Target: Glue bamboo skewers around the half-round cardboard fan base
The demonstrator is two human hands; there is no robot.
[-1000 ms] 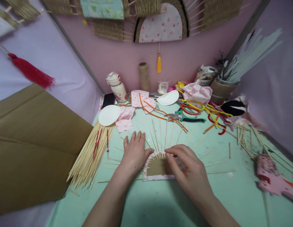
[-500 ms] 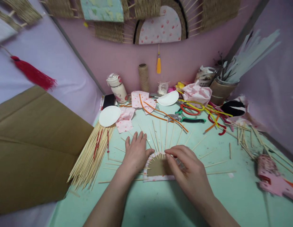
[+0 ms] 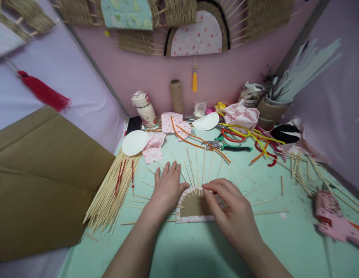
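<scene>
A half-round brown cardboard piece (image 3: pixel 193 206) with a pink-and-white fabric edge lies on the pale green table. Thin wooden sticks (image 3: pixel 197 166) fan outward from its curved edge. My left hand (image 3: pixel 167 189) rests flat over the sticks on the left, fingers spread, its thumb at the fabric edge. Thumb and index finger of my right hand (image 3: pixel 230 204) pinch together at the base of a stick near the top of the curve. That hand covers the right part of the cardboard.
A stick bundle (image 3: pixel 112 189) and a large cardboard sheet (image 3: pixel 46 181) are at left. Behind stand a bottle (image 3: pixel 145 110) and twine roll (image 3: pixel 176 96). Pliers (image 3: pixel 234 148) and scissors (image 3: pixel 233 135) lie beyond the fan. A pink glue gun (image 3: pixel 332 218) sits at right.
The whole view has shifted very slightly. Both hands keep nearly the same position on the piece.
</scene>
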